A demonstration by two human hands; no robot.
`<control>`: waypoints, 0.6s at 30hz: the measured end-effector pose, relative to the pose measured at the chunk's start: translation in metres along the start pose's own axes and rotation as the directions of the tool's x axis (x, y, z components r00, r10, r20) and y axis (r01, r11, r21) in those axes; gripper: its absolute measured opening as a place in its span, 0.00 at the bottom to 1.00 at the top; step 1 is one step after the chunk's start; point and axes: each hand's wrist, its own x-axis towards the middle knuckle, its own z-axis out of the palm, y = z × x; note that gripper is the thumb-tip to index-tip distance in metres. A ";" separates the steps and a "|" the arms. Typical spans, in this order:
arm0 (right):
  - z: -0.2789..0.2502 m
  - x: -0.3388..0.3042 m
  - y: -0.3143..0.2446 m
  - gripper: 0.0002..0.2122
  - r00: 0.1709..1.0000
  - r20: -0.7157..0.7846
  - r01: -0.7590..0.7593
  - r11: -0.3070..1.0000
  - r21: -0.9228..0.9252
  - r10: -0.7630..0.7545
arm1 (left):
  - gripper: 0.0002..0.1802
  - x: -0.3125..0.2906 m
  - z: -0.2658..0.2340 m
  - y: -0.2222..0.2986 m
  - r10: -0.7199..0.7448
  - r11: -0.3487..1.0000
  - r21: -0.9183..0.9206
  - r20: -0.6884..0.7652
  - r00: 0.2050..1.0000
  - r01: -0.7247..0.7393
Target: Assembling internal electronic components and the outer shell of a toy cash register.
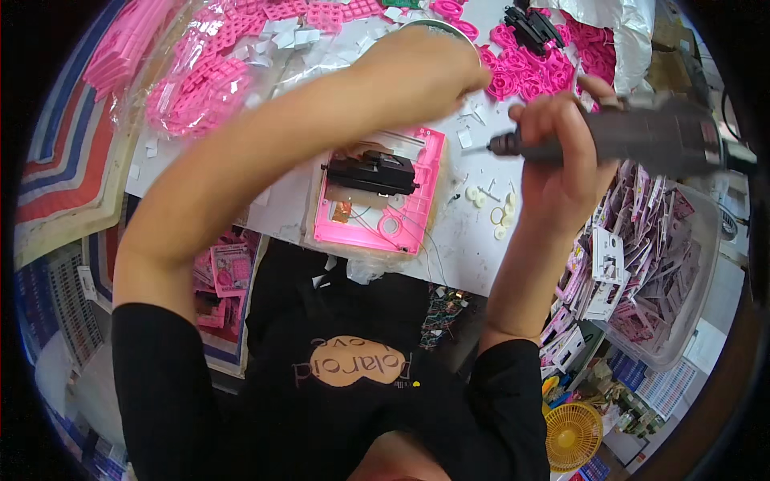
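My right hand (565, 148) is wrapped round a dark grey electric screwdriver (662, 143), held level above the table with its thin bit toward the left. My left hand (425, 70) reaches across to the far side, beside a round container (449, 28) whose rim shows behind it. Motion smears this hand and its fingers are mostly hidden. Below the left forearm lies a pink plastic housing (429, 180) on a pale block. A black mechanism (371, 173) sits in the housing, with thin wires trailing off the near edge.
Pink ring-shaped parts (513, 72) and a black part (532, 30) lie at the far right. Bagged pink grid parts (200, 88) are at the far left. Small cream wheels (505, 212) and screws are scattered right of the housing. A clear bin (694, 280) of printed cards stands right.
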 end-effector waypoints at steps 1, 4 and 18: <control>-0.002 -0.008 0.000 0.16 0.999 0.036 0.027 0.997 0.073 -0.029 | 0.08 -0.029 -0.016 0.019 0.031 1.000 0.002 -0.034 0.999 -0.031; 0.027 -0.034 -0.009 0.13 0.985 0.173 -0.031 0.962 0.272 -0.017 | 0.07 -0.106 -0.037 0.046 -0.007 0.993 -0.119 0.022 1.000 0.010; 0.057 -0.054 0.000 0.12 0.926 0.374 -0.143 0.968 0.204 0.058 | 0.11 -0.152 -0.018 0.056 -0.167 0.940 -0.319 -0.114 0.979 0.123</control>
